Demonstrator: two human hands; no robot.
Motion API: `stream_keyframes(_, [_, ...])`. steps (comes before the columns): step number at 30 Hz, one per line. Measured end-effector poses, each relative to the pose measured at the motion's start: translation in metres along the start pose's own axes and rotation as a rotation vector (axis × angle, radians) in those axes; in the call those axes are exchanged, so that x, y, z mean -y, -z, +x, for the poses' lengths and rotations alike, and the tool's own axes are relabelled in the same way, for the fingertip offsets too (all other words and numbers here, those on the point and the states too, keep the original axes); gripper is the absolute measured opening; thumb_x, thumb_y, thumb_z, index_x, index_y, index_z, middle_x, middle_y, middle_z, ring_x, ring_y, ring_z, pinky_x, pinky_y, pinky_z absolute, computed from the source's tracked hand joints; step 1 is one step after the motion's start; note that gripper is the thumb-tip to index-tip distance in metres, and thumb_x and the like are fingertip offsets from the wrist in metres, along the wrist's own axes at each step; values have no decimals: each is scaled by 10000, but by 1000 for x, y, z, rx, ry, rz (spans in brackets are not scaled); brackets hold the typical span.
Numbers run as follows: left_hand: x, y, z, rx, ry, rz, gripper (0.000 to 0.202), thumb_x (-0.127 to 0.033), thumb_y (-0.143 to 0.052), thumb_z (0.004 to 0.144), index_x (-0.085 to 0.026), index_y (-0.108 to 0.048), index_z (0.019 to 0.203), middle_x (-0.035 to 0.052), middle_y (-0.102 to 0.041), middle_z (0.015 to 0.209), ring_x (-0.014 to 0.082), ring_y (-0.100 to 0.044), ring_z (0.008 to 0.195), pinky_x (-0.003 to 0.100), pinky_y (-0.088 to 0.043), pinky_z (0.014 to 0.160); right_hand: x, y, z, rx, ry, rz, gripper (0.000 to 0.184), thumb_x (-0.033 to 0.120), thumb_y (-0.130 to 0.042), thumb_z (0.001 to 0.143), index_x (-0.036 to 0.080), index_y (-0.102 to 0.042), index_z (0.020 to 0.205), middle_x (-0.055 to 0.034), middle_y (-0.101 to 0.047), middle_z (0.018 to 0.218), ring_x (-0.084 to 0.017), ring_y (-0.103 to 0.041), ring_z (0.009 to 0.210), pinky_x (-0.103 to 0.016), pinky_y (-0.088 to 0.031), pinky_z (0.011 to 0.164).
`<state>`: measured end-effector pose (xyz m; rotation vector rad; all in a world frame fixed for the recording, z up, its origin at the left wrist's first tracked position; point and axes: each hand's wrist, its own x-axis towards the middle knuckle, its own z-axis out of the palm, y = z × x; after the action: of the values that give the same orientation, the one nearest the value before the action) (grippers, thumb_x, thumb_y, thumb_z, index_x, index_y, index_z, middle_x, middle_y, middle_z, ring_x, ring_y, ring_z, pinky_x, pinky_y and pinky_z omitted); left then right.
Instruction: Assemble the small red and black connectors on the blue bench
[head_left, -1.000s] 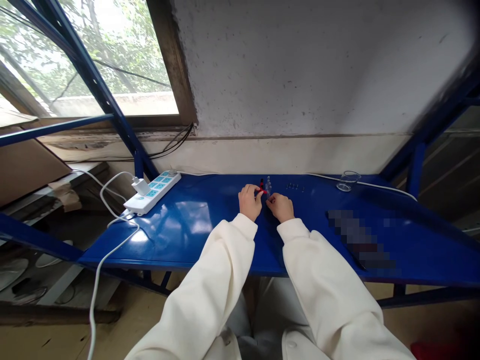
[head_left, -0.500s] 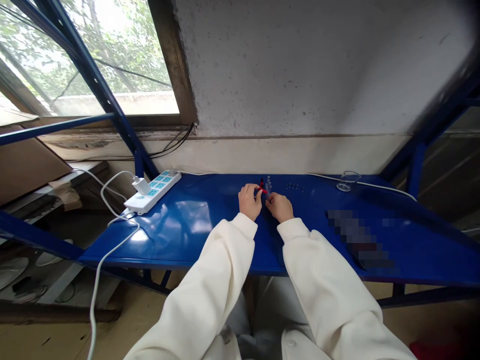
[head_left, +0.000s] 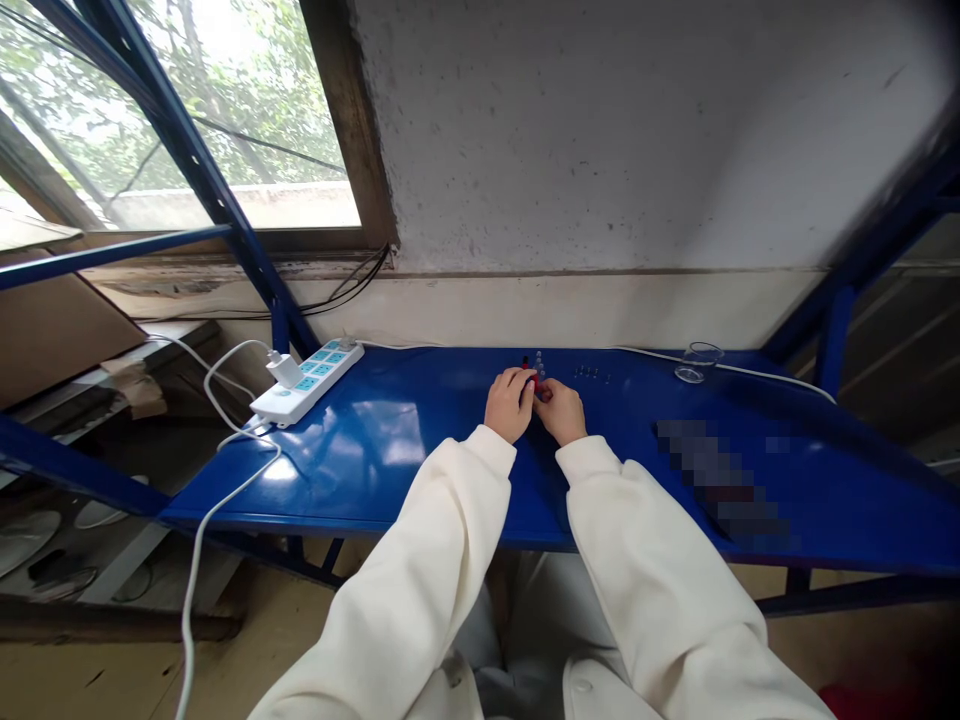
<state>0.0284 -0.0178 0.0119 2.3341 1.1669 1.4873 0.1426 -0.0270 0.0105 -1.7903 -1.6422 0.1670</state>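
Over the blue tabletop, my left hand is closed with thumb and fingers pinched on a small red piece, whose exact kind is too small to tell. Close against it, my right hand is curled, its fingertips around the near end of a clear knobbly plastic strip. The fingers hide the strip's lower part. Just beyond the left hand stands a small black-and-red item. Several tiny screw-like pieces are set out to the right of the hands.
A white power strip with a plug and cable lies at the left. A clear round cup stands at the back right, by a white cable. A blurred dark object lies right of my right sleeve.
My left hand has moved right and slightly nearer, bringing the red piece up to the right fingertips and the clear strip. The right hand has barely moved.
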Motion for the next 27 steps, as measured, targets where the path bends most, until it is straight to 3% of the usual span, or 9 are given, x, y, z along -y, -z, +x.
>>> stream_keyframes(7, [1,-5,2,-106,144,-139,79,-192,-470,788,-180,-508,856,58,-557,879,151,-526,834,298,-443,754,0,-3,-1,-1,142,17,231,353,-457,765,180,-608,775,-39,-607,675,-133,-520,601,-217,-303,532])
stream_keyframes(17, [2,-5,2,-131,242,-193,140,-195,-511,763,-167,-532,899,51,-582,883,120,-532,731,284,-446,724,1,-2,-2,-45,173,34,253,381,-437,785,183,-588,740,-11,-559,613,-113,-464,552,-214,-289,527])
stream_keyframes(23, [11,0,6,14,289,-99,51,-208,-573,703,-158,-582,695,46,-596,792,145,-539,746,309,-436,737,2,-1,-1,-53,235,-8,204,328,-447,782,180,-570,714,5,-524,597,-104,-445,553,-218,-288,557])
stream_keyframes(27, [18,10,11,178,408,-212,117,-253,-598,674,-137,-603,662,31,-610,691,132,-549,669,276,-441,668,4,-1,-2,-51,289,-37,205,314,-449,787,175,-570,698,9,-497,581,-103,-439,555,-228,-295,604])
